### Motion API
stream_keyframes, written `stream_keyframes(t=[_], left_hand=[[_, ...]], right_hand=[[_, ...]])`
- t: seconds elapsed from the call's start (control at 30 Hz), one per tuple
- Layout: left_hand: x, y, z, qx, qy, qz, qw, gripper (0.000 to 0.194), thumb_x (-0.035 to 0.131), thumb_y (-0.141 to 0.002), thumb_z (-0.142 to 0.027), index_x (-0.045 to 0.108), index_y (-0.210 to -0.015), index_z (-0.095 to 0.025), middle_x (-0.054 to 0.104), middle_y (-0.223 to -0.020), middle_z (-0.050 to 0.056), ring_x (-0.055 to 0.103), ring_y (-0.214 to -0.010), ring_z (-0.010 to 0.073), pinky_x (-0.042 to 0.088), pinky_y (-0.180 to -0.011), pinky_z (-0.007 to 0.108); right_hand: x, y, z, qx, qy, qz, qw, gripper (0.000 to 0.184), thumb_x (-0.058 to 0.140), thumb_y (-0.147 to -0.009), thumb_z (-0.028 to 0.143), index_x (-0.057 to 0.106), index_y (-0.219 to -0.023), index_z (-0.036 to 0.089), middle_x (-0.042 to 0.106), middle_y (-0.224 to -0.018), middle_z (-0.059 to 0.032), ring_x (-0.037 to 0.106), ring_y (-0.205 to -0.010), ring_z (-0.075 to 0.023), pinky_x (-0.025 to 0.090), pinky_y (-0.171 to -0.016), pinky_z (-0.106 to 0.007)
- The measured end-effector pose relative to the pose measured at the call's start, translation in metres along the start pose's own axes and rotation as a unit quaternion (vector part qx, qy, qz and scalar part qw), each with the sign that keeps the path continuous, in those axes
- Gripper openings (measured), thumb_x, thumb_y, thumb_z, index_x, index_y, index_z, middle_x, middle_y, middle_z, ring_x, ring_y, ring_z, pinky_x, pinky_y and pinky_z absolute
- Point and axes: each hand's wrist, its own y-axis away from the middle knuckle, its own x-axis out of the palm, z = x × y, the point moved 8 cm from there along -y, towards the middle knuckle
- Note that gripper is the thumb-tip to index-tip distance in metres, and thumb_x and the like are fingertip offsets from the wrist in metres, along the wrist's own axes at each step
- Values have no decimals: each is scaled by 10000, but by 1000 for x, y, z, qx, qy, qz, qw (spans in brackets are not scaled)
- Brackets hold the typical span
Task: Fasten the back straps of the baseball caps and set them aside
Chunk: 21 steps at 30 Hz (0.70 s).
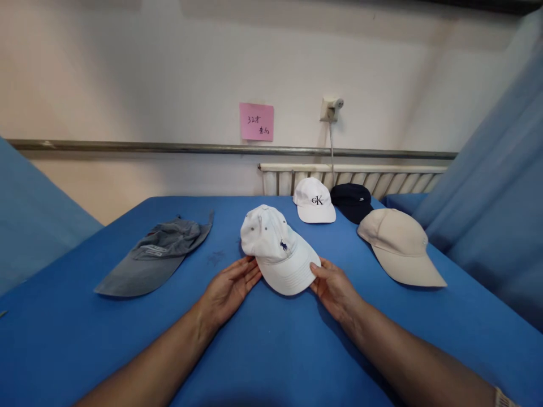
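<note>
Our right fingers [314,270] clamp the white cap's [275,249] brim edge; our left fingers [250,272], slightly apart, lie under its opposite side.

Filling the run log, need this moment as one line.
left hand: at white cap | right hand: on its brim | grey cap: left | beige cap: right

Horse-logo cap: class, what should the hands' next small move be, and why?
Probably a slight turn of the horse-logo cap, bringing its brim square to the person. The brim slants toward the right hand, whose thumb rests on it, and the left hand has its fingers at the other side, so both seem placed to steer.
</note>
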Motion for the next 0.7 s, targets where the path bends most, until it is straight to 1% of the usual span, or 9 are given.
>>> stream_keyframes(t=[0.07, 0.2, 0.27, 0.33, 0.43, 0.53, 0.6, 0.63, 0.7], left_hand=[[17, -9, -2, 12, -11, 23, 1000, 219, 592, -836, -2, 645, -1018, -112, 714, -1087, 132, 693, -1036, 228, 552, -953, 344], [72, -34, -5, 52, -43, 78, 995, 199, 632, -833, -54, 658, -1011, -139, 723, -987, 84, 701, -909, 175, 547, -887, 300], [97, -48, 2, 64, -64, 87, 992, 202, 653, -823, -80, 657, -1009, -158, 721, -989, 72, 695, -894, 162, 534, -876, 290], [114, -60, 19, 56, -77, 91, 991, 212, 668, -811, -98, 656, -1012, -165, 720, -996, 74, 692, -869, 154, 528, -850, 281], [121, -74, 52, 30, -100, 77, 992, 312, 684, -780, -90, 634, -1084, -140, 721, -947, 100, 693, -786, 161, 532, -796, 291], [112, -82, 74, 26, -121, 50, 991, 638, 706, -759, -93, 467, -1348, -147, 717, -978, 115, 705, -788, 184, 534, -766, 308], [107, -86, 78, 34, -130, 37, 990, 790, 708, -770, -120, 323, -1458, -179, 713, -1005, 112, 706, -789, 188, 536, -748, 310], [106, -88, 77, 39, -134, 35, 990, 805, 704, -778, -135, 301, -1473, -191, 715, -1003, 108, 703, -780, 186, 536, -744, 313], [111, -93, 73, 48, -140, 43, 988, 739, 694, -787, -147, 367, -1447, -195, 720, -993, 105, 696, -780, 186, 536, -756, 317]], right_hand=[[-5, -2, 16, -40, -12, -19, 999, 376, 799, -709, 191, 666, -1059, 164, 741, -1027, -59, 697, -866, -183, 561, -750, -279], [-24, -4, 53, -136, -28, -52, 989, 395, 796, -705, 190, 663, -1077, 181, 743, -1033, -41, 693, -861, -165, 560, -744, -259], [-41, -5, 66, -165, -31, -77, 983, 349, 770, -728, 190, 669, -1062, 188, 744, -1034, -36, 695, -873, -161, 561, -755, -253], [-64, -3, 72, -182, -33, -116, 976, 273, 735, -752, 184, 679, -1019, 188, 748, -1006, -32, 698, -879, -163, 564, -763, -254], [-99, 3, 71, -187, -18, -181, 965, 201, 704, -759, 182, 687, -960, 182, 753, -947, -37, 702, -860, -181, 570, -741, -271], [-123, 12, 66, -176, 3, -211, 962, 213, 719, -734, 199, 687, -942, 163, 753, -906, -54, 704, -817, -205, 574, -710, -300], [-130, 17, 65, -170, 7, -208, 963, 264, 746, -712, 211, 685, -963, 158, 752, -911, -60, 705, -807, -210, 578, -703, -309], [-131, 19, 65, -169, 3, -206, 964, 287, 758, -702, 213, 683, -974, 159, 752, -920, -59, 705, -807, -208, 581, -701, -307], [-131, 22, 66, -171, -13, -209, 963, 311, 769, -691, 205, 678, -986, 169, 752, -938, -52, 706, -813, -196, 583, -704, -294]])
